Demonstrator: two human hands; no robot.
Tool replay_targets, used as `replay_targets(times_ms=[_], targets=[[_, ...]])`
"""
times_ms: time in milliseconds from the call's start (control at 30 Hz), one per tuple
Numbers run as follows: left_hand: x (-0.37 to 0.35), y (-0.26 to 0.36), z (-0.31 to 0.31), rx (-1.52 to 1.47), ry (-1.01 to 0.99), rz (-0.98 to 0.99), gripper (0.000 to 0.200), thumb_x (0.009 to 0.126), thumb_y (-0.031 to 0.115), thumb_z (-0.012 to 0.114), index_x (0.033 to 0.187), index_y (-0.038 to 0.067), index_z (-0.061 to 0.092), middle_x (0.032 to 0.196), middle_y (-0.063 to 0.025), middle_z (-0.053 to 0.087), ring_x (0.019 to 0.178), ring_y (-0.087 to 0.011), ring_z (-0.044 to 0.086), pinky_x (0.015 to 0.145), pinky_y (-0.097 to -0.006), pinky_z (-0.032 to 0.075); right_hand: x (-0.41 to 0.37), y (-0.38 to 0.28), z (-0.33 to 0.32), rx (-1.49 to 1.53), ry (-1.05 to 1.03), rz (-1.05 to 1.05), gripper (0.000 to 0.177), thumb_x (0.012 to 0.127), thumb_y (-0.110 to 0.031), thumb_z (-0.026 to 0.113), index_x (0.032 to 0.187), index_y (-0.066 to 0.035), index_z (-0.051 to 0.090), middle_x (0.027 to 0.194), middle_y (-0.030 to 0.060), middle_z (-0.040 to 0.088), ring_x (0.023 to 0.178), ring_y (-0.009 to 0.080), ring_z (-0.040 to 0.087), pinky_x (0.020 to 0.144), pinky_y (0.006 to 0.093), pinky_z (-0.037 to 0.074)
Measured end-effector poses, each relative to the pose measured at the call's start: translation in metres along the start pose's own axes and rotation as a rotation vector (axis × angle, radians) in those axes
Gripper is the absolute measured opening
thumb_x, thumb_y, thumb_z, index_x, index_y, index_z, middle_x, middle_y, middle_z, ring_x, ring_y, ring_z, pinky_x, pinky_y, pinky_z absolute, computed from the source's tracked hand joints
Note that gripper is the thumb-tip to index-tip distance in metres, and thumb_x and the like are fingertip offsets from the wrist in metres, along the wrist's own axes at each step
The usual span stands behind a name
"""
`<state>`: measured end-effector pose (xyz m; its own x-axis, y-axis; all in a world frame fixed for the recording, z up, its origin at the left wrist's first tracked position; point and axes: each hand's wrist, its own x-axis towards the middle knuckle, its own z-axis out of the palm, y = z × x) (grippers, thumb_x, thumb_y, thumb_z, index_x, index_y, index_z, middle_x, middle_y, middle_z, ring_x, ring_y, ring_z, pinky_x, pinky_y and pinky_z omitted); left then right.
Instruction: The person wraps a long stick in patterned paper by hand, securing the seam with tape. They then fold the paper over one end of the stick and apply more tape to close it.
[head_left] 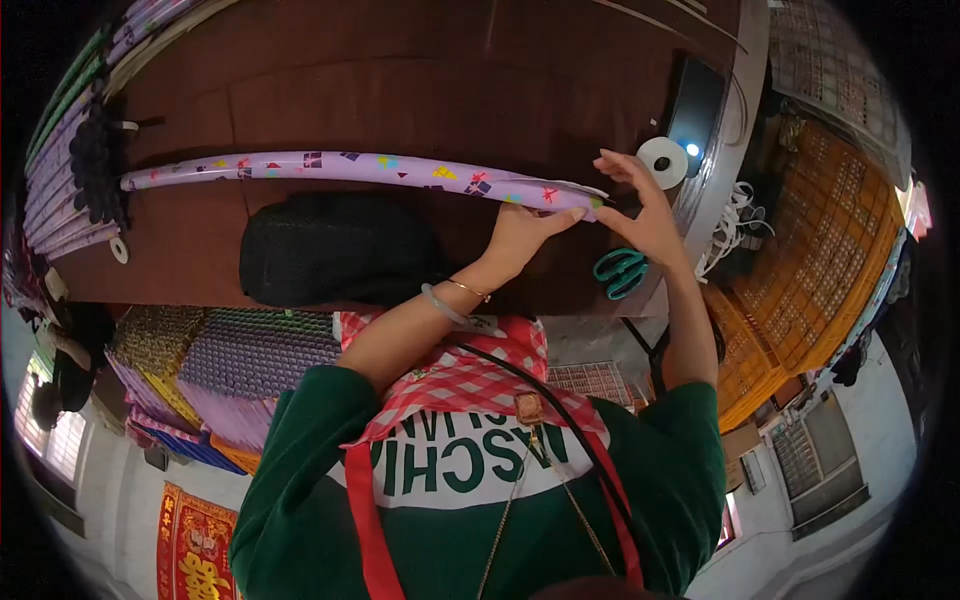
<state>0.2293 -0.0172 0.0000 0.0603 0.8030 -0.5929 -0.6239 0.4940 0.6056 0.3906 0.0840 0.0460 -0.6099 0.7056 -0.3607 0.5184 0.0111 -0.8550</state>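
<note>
A long purple roll of patterned wrapping paper point(400, 170) lies across the brown table point(400, 90). Near its right end my left hand point(525, 235), with a bracelet and a bangle on the wrist, is closed round the paper from below. My right hand point(640, 215) pinches the paper's edge at the right tip between thumb and hand, its other fingers spread and raised. The loose paper edge stands a little off the roll there. Teal-handled scissors point(621, 273) lie just below my right hand, and a white tape roll point(662, 162) sits beside its fingers.
A black cloth bundle point(335, 250) rests at the table's near edge. Many finished rolls point(70, 190) are stacked at the left. A dark device with a light point(693, 115) and white cables point(735, 225) lie at the right, beside orange crates point(820, 250).
</note>
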Motion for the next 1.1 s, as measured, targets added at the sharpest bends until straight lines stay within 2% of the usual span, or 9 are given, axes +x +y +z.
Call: replay_targets(times_ms=[100, 200, 267, 533, 667, 800, 900, 1067, 1100], targets=[[-0.001, 0.002, 0.001, -0.038, 0.004, -0.042, 0.025, 0.077, 0.004, 0.069, 0.101, 0.000, 0.062, 0.095, -0.0047, 0.065, 0.088, -0.0116, 0.060, 0.081, -0.0247, 0.048, -0.008, 0.013, 0.002, 0.123, 0.019, 0.075, 0.069, 0.072, -0.020, 0.077, 0.131, -0.007, 0.044, 0.117, 0.0076, 0.052, 0.108, 0.0194, 0.051, 0.095, 0.0342, 0.041], [-0.001, 0.007, -0.001, -0.046, -0.060, -0.078, 0.029, 0.077, 0.004, 0.070, 0.104, 0.000, 0.061, 0.097, -0.0049, 0.064, 0.090, -0.0121, 0.060, 0.083, -0.0249, 0.047, -0.009, 0.019, 0.001, 0.426, -0.169, 0.227, 0.074, 0.070, -0.019, 0.078, 0.134, -0.010, 0.042, 0.115, 0.0065, 0.051, 0.107, 0.0194, 0.050, 0.094, 0.0324, 0.039], [0.000, 0.007, 0.000, -0.025, -0.121, -0.082, 0.031, 0.076, 0.004, 0.070, 0.106, 0.000, 0.060, 0.098, -0.0054, 0.064, 0.091, -0.0124, 0.060, 0.084, -0.0252, 0.046, -0.007, 0.019, 0.004, 0.324, -0.222, 0.136, 0.074, 0.068, -0.020, 0.077, 0.132, -0.007, 0.043, 0.112, 0.0053, 0.050, 0.103, 0.0179, 0.050, 0.095, 0.0323, 0.038], [-0.001, 0.003, -0.004, -0.023, -0.172, -0.114, 0.034, 0.077, 0.007, 0.071, 0.107, -0.001, 0.059, 0.103, -0.0063, 0.062, 0.095, -0.0135, 0.059, 0.086, -0.0259, 0.046, -0.002, 0.012, 0.003, 0.252, -0.320, 0.087, 0.074, 0.067, -0.028, 0.075, 0.133, -0.012, 0.046, 0.106, 0.0049, 0.046, 0.106, 0.0184, 0.046, 0.096, 0.0318, 0.034], [-0.002, 0.001, -0.004, 0.047, -0.194, -0.081, 0.034, 0.076, 0.010, 0.073, 0.105, 0.000, 0.060, 0.101, -0.0059, 0.062, 0.094, -0.0136, 0.059, 0.085, -0.0259, 0.046, 0.003, 0.014, 0.002, 0.222, -0.396, -0.011, 0.069, 0.072, -0.020, 0.069, 0.136, -0.015, 0.044, 0.119, 0.0075, 0.047, 0.113, 0.0232, 0.046, 0.098, 0.0361, 0.036], [-0.004, 0.002, -0.006, 0.079, -0.207, -0.210, 0.035, 0.074, 0.014, 0.075, 0.103, 0.001, 0.060, 0.097, -0.0053, 0.062, 0.092, -0.0125, 0.059, 0.079, -0.0247, 0.048, 0.007, 0.024, 0.002, 0.194, -0.493, -0.149, 0.063, 0.070, -0.017, 0.065, 0.132, -0.014, 0.049, 0.136, 0.0093, 0.040, 0.123, 0.0273, 0.042, 0.102, 0.0397, 0.034], [-0.004, 0.001, -0.007, 0.082, -0.212, -0.233, 0.038, 0.074, 0.015, 0.076, 0.104, 0.002, 0.058, 0.097, -0.0051, 0.062, 0.091, -0.0116, 0.059, 0.077, -0.0241, 0.049, 0.006, 0.025, 0.005, 0.226, -0.468, -0.179, 0.054, 0.072, -0.021, 0.066, 0.124, -0.008, 0.056, 0.138, 0.0123, 0.040, 0.125, 0.0287, 0.042, 0.103, 0.0416, 0.033], [-0.006, 0.006, -0.002, -0.036, -0.207, -0.178, 0.042, 0.074, 0.012, 0.075, 0.108, 0.003, 0.052, 0.097, -0.0040, 0.059, 0.089, -0.0109, 0.058, 0.077, -0.0239, 0.049, 0.005, 0.031, 0.008, 0.283, -0.460, -0.225, 0.055, 0.069, -0.018, 0.065, 0.124, -0.013, 0.057, 0.140, 0.0116, 0.039, 0.127, 0.0303, 0.039, 0.103, 0.0447, 0.033], [-0.005, 0.005, -0.002, -0.026, -0.188, -0.081, 0.044, 0.074, 0.011, 0.075, 0.109, 0.003, 0.051, 0.097, -0.0039, 0.058, 0.090, -0.0109, 0.057, 0.078, -0.0236, 0.048, 0.005, 0.031, 0.009, 0.348, -0.435, -0.237, 0.054, 0.070, -0.019, 0.066, 0.123, -0.014, 0.058, 0.140, 0.0119, 0.040, 0.127, 0.0307, 0.039, 0.103, 0.0453, 0.033]])
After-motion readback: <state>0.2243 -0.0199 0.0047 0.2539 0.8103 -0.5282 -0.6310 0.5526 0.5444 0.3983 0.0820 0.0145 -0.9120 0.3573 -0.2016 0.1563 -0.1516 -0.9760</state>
